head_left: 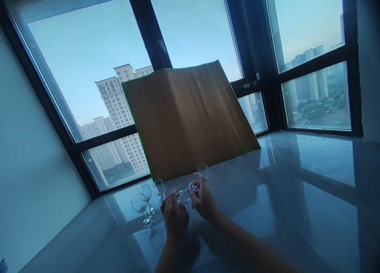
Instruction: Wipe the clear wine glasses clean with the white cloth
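Both forearms reach in from the 6 o'clock edge of the view and meet low in the middle, over a glossy grey floor [297, 194]. The left hand [175, 215] is seen from the back, knuckles up and fingers curled closed around the lower part of a clear wine glass [184, 195], though the grip itself is hidden behind the hand. The right hand [204, 200] sits at 3 o'clock of that glass, wrist bent and fingers pinched narrowly on a small pale cloth [194, 188] pressed at the rim of the glass. The held glass stands between the two hands, its bowl just showing above the left knuckles. At 9 o'clock of the hands three more stemmed glasses stand upright on the floor: a near glass [140, 209], a middle glass [146, 197] just beside it and a far glass [159, 188] closest to the hands. Another small glass [203, 169] stands at 12 o'clock of the right hand, close behind its fingertips. Beyond it, a brown bamboo mat [190, 118] with a green edge leans tilted against the dark window frame [148, 27], blocking the lower panes there. Tall apartment towers [115, 103] show through the glass at 10 o'clock, and a plain wall [26, 154] closes the 9 o'clock side.
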`<control>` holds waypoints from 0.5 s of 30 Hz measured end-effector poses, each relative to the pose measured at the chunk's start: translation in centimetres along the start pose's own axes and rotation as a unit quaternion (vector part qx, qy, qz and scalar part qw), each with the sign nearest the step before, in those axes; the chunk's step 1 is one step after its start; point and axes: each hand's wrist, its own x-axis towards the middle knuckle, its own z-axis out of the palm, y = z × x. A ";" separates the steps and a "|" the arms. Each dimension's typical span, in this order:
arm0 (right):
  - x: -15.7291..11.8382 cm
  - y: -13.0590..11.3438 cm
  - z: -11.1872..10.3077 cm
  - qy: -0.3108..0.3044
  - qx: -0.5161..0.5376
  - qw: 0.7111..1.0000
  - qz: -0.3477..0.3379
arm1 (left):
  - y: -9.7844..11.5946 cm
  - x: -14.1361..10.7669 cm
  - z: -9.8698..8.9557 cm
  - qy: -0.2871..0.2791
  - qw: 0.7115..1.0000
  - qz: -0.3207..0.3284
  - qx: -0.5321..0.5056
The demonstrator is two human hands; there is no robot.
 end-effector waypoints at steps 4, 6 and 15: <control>-0.3 0.1 -0.1 -0.015 0.030 0.999 -0.030 | 0.2 0.2 -0.4 -0.022 0.999 -0.029 0.012; -0.5 0.4 0.1 -0.030 0.033 0.998 -0.054 | 0.1 0.2 -0.3 -0.022 0.998 -0.049 0.013; -0.6 1.7 0.7 0.027 0.005 0.995 -0.101 | 0.0 0.2 0.1 -0.039 0.996 -0.052 0.066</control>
